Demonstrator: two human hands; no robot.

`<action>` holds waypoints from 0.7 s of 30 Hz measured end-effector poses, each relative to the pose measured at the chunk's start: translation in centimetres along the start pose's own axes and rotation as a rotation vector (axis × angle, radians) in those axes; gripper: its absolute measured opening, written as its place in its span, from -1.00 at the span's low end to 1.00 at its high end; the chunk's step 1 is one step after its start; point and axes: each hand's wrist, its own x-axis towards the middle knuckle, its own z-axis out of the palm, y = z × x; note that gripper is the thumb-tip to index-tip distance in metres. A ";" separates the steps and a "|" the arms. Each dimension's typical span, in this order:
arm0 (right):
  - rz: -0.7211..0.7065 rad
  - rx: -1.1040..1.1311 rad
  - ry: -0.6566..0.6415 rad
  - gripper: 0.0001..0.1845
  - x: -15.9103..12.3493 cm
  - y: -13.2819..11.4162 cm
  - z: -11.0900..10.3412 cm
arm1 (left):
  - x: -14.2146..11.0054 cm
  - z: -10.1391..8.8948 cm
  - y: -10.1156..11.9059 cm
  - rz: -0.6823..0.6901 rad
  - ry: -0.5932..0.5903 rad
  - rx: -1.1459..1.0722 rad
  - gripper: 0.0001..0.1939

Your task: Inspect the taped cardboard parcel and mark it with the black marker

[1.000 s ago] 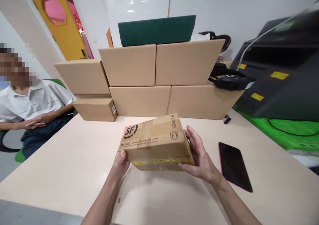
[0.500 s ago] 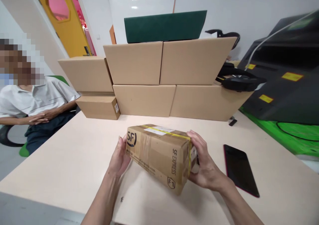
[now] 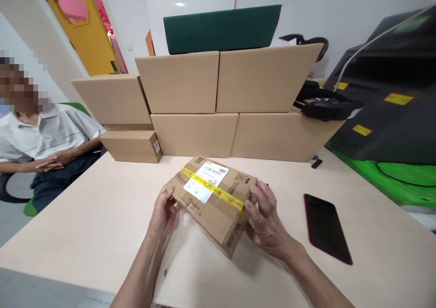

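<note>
I hold a small brown cardboard parcel (image 3: 218,212) just above the pale table (image 3: 102,226), between both hands. Its top face shows a white shipping label (image 3: 205,181) and a strip of yellow tape running across it. My left hand (image 3: 163,215) grips the parcel's left end. My right hand (image 3: 264,221) grips the right end, fingers curled over the top edge by the tape. The parcel is turned at an angle, one corner pointing toward me.
A black phone (image 3: 327,228) lies face-up to the right. Stacked cardboard boxes (image 3: 218,103) with a green box (image 3: 221,28) on top form a wall behind. A black machine (image 3: 391,90) stands at right. A seated person (image 3: 47,140) in a white shirt is at left.
I have rotated the parcel in my hands: first the side with the SF logo faced me, now the top with the label and yellow tape faces up. It has also come lower toward the table.
</note>
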 end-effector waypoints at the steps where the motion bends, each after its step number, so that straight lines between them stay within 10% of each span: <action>1: 0.073 0.052 0.012 0.13 -0.1 -0.2 0.2 | -0.1 0.2 0.0 0.022 0.004 -0.017 -0.60; 10: 0.963 1.327 0.173 -0.48 0.8 -1.6 0.3 | 0.1 0.0 -0.3 0.298 0.090 -0.095 -0.64; 21: 1.503 1.639 0.372 0.00 0.9 -1.7 1.0 | -0.9 -0.3 -1.8 0.528 0.042 0.033 -0.43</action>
